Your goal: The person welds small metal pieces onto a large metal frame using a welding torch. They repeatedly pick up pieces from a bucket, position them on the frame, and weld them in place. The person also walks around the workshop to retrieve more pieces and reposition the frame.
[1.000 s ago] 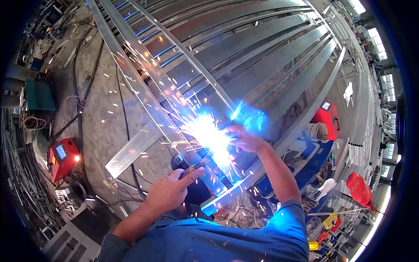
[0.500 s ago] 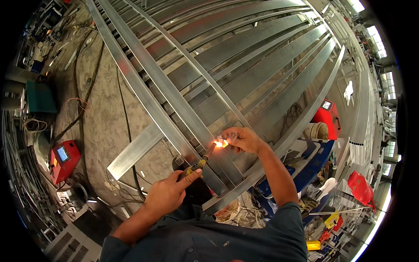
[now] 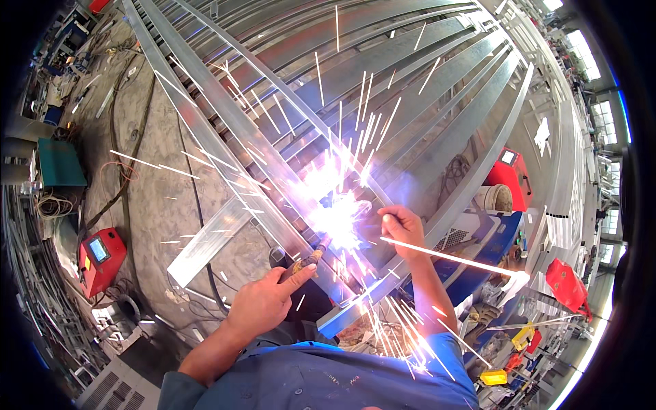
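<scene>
Welding torch [image 3: 313,258], in the head view, sits low and central over the metal bars [image 3: 217,97], its tip up against a white glare that hides the contact point. The left hand [image 3: 263,302] grasps its handle, thumb forward. The right hand [image 3: 403,231] is beside the glare with fingers curled; whether they pinch anything, I cannot tell. Sparks [image 3: 372,130] fly outward. Red machines stand on the left [image 3: 102,261] and right [image 3: 511,180], the latter beside a bucket [image 3: 502,199].

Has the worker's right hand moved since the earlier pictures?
Yes: the right hand has shifted rightward, closer to the right-side red machine.
</scene>
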Demonstrator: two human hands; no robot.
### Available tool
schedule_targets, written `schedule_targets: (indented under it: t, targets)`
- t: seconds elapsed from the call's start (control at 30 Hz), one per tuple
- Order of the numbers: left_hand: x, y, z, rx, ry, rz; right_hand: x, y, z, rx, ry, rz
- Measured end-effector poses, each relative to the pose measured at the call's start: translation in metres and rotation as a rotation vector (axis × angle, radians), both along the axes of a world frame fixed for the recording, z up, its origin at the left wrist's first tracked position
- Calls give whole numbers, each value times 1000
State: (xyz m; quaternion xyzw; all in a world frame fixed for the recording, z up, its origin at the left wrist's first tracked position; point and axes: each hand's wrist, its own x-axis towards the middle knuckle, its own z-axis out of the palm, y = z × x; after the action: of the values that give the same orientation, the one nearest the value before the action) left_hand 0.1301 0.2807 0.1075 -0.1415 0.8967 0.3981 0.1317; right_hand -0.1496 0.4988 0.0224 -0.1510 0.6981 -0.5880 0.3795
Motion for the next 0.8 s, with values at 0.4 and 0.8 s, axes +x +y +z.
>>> schedule_targets:
  t: [0.4, 0.8]
  targets:
    - [-2, 0, 3, -104, -44, -34, 15, 38, -1, -60, 30, -311]
    - [53, -20, -19, -185, 316, 338, -1, -9, 25, 191, 285, 79]
